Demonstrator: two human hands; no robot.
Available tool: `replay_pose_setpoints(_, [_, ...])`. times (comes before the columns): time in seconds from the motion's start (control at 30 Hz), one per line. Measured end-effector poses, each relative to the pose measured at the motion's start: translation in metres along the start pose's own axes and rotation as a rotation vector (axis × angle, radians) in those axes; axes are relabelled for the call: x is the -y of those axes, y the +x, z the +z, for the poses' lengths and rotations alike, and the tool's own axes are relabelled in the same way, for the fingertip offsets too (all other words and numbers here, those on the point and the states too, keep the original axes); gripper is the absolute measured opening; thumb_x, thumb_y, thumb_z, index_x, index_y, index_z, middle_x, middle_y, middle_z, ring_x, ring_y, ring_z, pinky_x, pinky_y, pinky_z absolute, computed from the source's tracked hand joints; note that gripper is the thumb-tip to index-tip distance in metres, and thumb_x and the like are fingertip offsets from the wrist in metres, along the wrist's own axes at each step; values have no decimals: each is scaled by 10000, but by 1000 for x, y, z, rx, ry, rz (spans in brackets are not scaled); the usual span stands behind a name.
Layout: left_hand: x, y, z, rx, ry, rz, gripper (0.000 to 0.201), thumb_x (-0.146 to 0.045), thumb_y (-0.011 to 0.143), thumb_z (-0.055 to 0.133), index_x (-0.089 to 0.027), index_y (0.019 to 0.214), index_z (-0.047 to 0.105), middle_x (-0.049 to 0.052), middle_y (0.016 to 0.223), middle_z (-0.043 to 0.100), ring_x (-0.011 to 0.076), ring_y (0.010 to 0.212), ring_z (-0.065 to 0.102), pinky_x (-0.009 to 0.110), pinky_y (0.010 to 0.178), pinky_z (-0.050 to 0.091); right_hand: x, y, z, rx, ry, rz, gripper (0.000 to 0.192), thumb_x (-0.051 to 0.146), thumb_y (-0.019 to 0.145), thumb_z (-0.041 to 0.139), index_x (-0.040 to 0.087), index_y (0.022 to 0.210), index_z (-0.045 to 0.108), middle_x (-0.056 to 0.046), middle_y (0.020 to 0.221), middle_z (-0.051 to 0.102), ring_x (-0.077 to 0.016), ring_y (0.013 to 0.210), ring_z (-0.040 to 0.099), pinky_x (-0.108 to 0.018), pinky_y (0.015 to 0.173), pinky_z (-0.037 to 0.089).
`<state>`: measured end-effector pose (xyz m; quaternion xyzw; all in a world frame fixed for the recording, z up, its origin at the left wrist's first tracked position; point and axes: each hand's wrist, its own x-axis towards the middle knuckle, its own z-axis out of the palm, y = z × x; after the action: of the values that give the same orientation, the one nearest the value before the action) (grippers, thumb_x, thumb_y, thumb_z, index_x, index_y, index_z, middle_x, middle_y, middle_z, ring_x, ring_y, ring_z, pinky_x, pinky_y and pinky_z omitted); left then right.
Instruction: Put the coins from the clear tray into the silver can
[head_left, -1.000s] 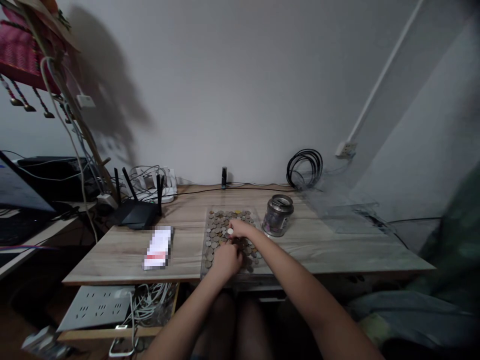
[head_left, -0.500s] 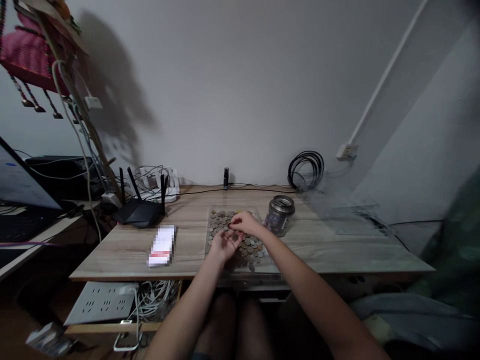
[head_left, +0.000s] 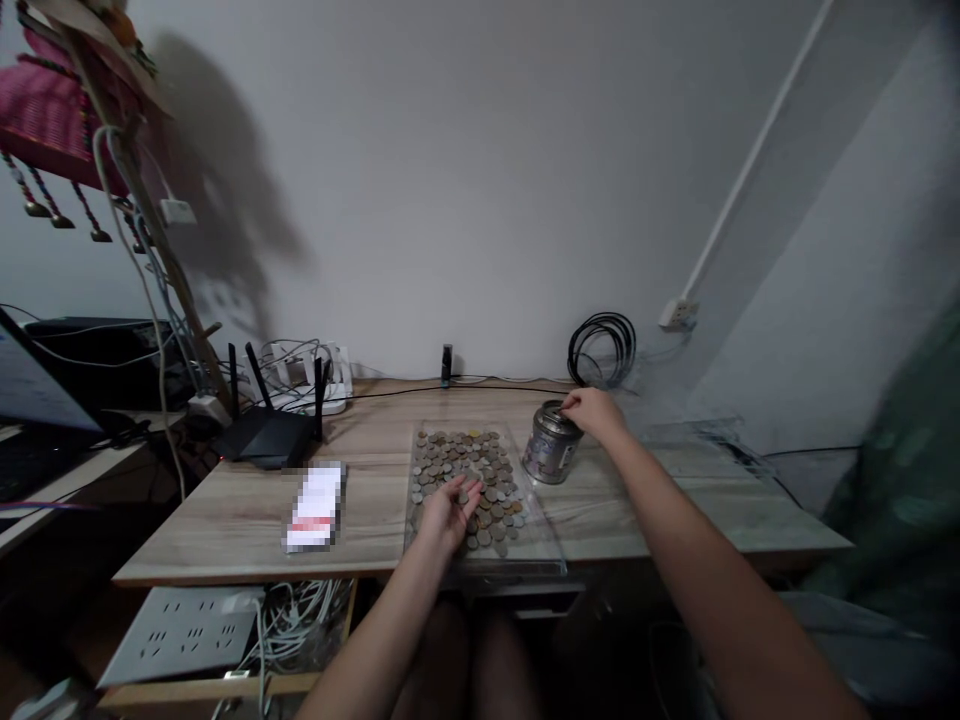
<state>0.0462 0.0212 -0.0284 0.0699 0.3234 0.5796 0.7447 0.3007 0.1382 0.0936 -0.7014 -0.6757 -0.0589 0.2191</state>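
Palm up, my left hand [head_left: 448, 512] has its fingers curled around a few coins, low over the spread of coins. Many loose coins [head_left: 444, 468] lie on a clear plastic tray [head_left: 551, 545] on the desk. To the right of it stands a round metal tin [head_left: 550, 452] with a printed side and a slotted lid. My right hand [head_left: 596, 412] is at the tin's top, thumb and fingertips pinched over the lid, on what looks like a coin, mostly hidden by the fingers.
A phone [head_left: 315, 507] lies left on the desk [head_left: 375, 500], with a black router [head_left: 270, 437] behind it. A coiled black cable [head_left: 602, 350] leans at the wall. Transparent plastic panels [head_left: 690, 428] stand on the right. An open drawer below holds a power strip [head_left: 180, 635].
My right hand has moved from above my left palm, right and up to the tin's lid. My left hand stays over the coins. The view has shifted slightly.
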Motion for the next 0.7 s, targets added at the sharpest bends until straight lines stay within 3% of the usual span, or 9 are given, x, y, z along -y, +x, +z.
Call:
replay_pose_setpoints(0.1, [-1,0,0,20,-16,-18,201,-145,775,391,-90,933,501,172,983,588,191,865,621,239,621,509,20,-21,-3,-128,-27,-54,195,287,687,562,203,820,676,-61,838,654,-186,765,564,-257,615,385])
replay_pose_setpoints(0.2, [-3,0,-1,37,-12,-39,215,-246,808,347,-120,905,492,143,928,598,185,814,621,268,606,486,57,-63,6,-203,81,-272,270,277,799,430,198,948,640,-70,944,630,-176,845,545,-259,688,387])
replay_pose_setpoints(0.3, [-4,0,-1,47,8,-49,273,-328,826,320,-133,907,494,96,784,601,153,656,599,258,569,451,95,-115,34,185,134,-671,216,321,780,488,225,892,646,-44,893,627,-168,822,545,-255,694,391])
replay_pose_setpoints(0.37, [-4,0,-1,50,8,-41,315,-361,837,301,-127,888,506,58,662,570,130,550,554,238,532,424,111,-141,55,305,91,-755,187,313,777,504,228,859,649,-49,870,617,-177,824,543,-262,690,390])
replay_pose_setpoints(0.47, [-4,-1,0,95,-18,-56,328,-368,843,302,-119,848,514,35,579,535,120,515,531,226,529,415,119,-152,71,320,81,-741,197,268,801,469,219,857,652,-57,860,612,-173,827,545,-255,681,388])
replay_pose_setpoints(0.57, [-2,-3,1,172,9,-91,296,-367,823,357,-120,860,517,75,691,592,147,633,586,252,594,442,105,-129,58,223,138,-678,237,242,817,424,198,842,656,-54,834,630,-158,806,553,-242,681,387])
replay_pose_setpoints(0.7, [-1,-4,-1,207,94,-120,263,-328,791,412,-115,903,518,131,880,618,182,754,613,263,615,451,57,-66,17,-135,212,-257,288,266,815,402,176,924,653,-62,865,659,-150,761,574,-235,661,399])
